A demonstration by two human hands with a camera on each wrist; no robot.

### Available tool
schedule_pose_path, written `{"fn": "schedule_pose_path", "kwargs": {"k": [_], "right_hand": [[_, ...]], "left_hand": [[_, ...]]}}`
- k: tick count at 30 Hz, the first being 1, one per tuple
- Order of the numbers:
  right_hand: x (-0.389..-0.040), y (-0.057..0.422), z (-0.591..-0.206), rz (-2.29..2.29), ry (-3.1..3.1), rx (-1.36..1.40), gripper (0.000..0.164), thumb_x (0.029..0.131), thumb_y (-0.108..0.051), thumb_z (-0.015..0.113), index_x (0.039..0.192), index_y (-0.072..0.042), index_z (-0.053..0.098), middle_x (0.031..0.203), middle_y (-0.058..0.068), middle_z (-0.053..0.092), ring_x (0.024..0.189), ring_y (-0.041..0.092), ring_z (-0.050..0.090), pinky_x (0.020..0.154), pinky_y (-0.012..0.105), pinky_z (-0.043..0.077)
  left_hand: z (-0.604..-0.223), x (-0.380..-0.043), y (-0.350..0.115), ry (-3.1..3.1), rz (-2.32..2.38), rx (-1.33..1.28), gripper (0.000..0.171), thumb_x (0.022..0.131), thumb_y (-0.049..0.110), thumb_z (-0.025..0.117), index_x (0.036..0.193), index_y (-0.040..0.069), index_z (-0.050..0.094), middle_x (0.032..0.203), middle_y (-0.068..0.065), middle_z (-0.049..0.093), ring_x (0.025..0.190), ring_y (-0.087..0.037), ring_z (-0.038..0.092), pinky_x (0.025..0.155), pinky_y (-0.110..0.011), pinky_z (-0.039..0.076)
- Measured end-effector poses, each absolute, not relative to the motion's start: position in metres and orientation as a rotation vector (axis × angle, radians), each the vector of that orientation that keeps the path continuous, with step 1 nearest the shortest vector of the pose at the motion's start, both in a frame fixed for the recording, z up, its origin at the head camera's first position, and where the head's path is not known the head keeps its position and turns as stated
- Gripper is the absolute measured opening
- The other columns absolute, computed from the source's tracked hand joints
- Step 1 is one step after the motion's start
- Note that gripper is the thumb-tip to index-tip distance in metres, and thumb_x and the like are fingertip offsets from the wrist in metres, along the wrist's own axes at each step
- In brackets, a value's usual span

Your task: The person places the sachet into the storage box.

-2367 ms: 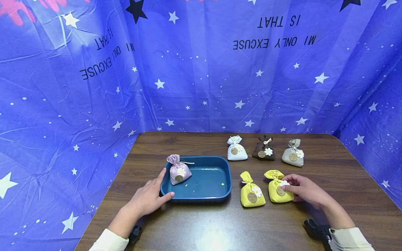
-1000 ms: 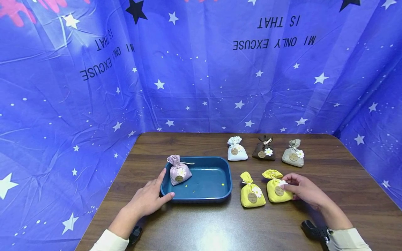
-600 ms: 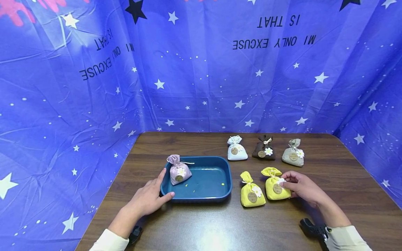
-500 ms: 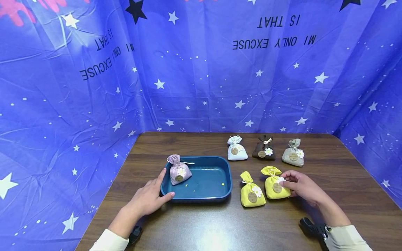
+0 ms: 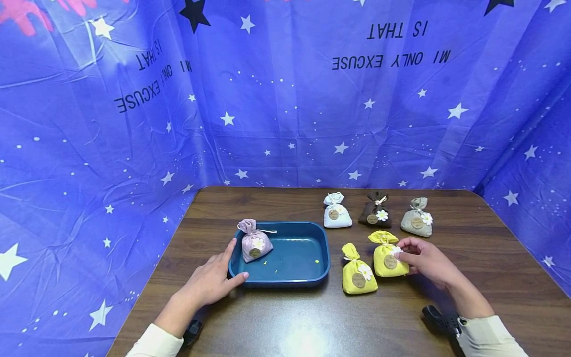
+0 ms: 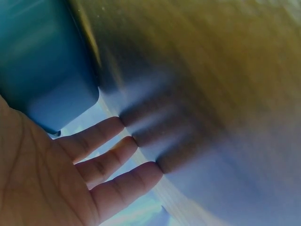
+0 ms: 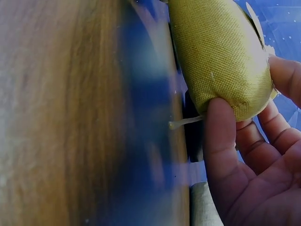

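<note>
My right hand (image 5: 426, 262) pinches the right side of a yellow sachet (image 5: 384, 260) with a round tag and a white flower. In the right wrist view the thumb and fingers grip this sachet (image 7: 221, 56) at its end, which looks lifted off the wood. A second yellow sachet (image 5: 357, 275) lies just left of it on the table. My left hand (image 5: 207, 281) rests against the left end of a blue tray (image 5: 290, 283), its fingers straight and spread. Inside the tray, at its left end, sits a lilac sachet (image 5: 256, 245).
A white sachet (image 5: 337, 218), a dark brown sachet (image 5: 373, 212) and a grey-beige sachet (image 5: 416, 220) stand in a row at the back right of the wooden table (image 5: 267, 317). A blue star-patterned cloth (image 5: 285, 124) hangs behind and at both sides.
My right hand has moved the held yellow sachet left and away from me, closer to the back row. The left hand, tray and other sachets stay in place.
</note>
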State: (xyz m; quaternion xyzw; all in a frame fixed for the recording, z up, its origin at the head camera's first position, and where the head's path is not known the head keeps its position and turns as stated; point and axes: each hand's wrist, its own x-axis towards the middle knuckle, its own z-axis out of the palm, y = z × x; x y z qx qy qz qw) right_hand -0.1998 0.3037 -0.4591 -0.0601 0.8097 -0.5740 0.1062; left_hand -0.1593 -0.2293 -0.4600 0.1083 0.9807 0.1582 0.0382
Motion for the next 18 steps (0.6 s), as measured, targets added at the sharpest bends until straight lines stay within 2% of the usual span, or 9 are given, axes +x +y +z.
{"fn": "schedule_pose_path", "kwargs": {"k": [18], "right_hand": [[-0.214,0.291,-0.445,-1.715,2.421,-0.259,0.026,0.095,-0.008,0.066,0.11,0.009,0.054,0.089,0.006,0.057,0.074,0.013,0.057,0.059,0.037,0.055]], "left_hand": [[-0.46,-0.159,-0.229,3.017,0.481,0.332,0.096,0.091,0.067,0.054,0.16,0.013,0.014,0.145,-0.02,0.049,0.13,-0.04,0.048,0.096,-0.06,0.043]]}}
